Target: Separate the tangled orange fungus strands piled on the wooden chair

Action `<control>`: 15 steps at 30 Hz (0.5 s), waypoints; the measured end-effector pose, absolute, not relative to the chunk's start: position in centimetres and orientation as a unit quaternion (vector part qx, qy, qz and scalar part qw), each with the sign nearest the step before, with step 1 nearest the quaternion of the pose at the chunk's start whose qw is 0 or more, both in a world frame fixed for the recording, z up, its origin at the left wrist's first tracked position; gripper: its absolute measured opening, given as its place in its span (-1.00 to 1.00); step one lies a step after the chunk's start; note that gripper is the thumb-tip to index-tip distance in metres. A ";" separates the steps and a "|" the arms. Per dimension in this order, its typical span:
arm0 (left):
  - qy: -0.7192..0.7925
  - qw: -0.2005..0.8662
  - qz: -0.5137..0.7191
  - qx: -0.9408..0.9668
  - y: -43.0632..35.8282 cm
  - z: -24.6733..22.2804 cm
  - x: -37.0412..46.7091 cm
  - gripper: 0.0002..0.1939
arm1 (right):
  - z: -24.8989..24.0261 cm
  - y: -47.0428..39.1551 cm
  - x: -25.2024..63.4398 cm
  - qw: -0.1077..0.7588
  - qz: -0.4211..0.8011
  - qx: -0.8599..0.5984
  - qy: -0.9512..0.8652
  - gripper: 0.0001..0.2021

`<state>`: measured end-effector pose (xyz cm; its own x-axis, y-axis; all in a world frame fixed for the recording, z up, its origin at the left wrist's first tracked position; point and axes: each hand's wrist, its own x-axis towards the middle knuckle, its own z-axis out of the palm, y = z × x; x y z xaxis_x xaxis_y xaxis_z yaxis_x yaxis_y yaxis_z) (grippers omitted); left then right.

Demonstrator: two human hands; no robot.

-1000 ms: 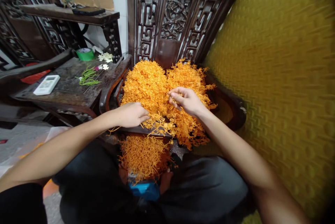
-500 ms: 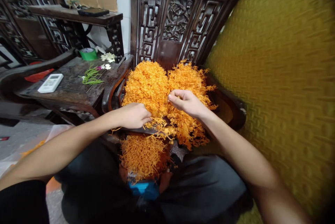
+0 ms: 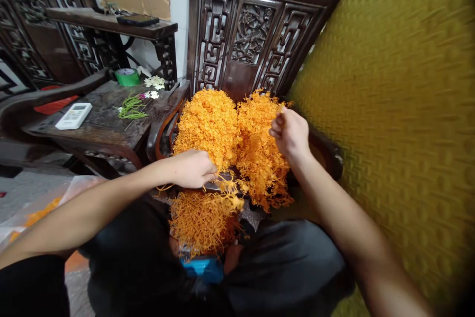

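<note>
My left hand (image 3: 195, 168) is closed on the stem end of a small bunch of orange plastic sprigs (image 3: 232, 193), whose branched tips point right. Over the right side of the heaped orange sprigs (image 3: 260, 144) is my right hand (image 3: 291, 131), raised with its fingers curled and pinched together. Whatever it may hold is too small to make out. Beside that heap, a rounder, denser orange mound (image 3: 208, 121) rests on the dark wooden chair. Below my left hand, between my knees, thin orange stems (image 3: 204, 223) stand packed above a blue object (image 3: 204, 268).
At left, a wooden side table (image 3: 107, 131) carries a white remote control (image 3: 74, 115), green tape (image 3: 127, 76), green stems (image 3: 132, 108) and white flowers (image 3: 155, 82). A carved chair back (image 3: 241, 77) rises behind the mounds. A yellow textured surface (image 3: 389, 109) borders the right.
My right hand has moved up and to the right, away from the gap between the two mounds, and turned. My left hand stays nearly in place with its bunch.
</note>
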<state>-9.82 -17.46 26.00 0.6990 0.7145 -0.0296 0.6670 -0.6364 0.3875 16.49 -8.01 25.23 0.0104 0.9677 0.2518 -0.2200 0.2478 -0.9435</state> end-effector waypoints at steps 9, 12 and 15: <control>0.430 0.110 0.082 0.892 -16.3 25.0 -10.5 -0.58 | 23.2 -9.6 14.6 0.355 0.638 -0.413 -0.544 -0.80; 0.438 0.093 0.099 0.888 -16.1 25.2 -10.6 -0.57 | 23.2 -10.1 14.4 0.336 0.657 -0.392 -0.550 -0.74; 0.439 0.088 0.106 0.888 -16.1 25.2 -10.7 -0.57 | 24.0 -11.1 14.2 0.291 0.635 -0.348 -0.625 -0.74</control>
<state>-10.72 -16.07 25.23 0.5919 0.7984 0.1109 0.7608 -0.5988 0.2503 14.21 -11.11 23.97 -0.5879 0.8052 -0.0779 0.0653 -0.0488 -0.9967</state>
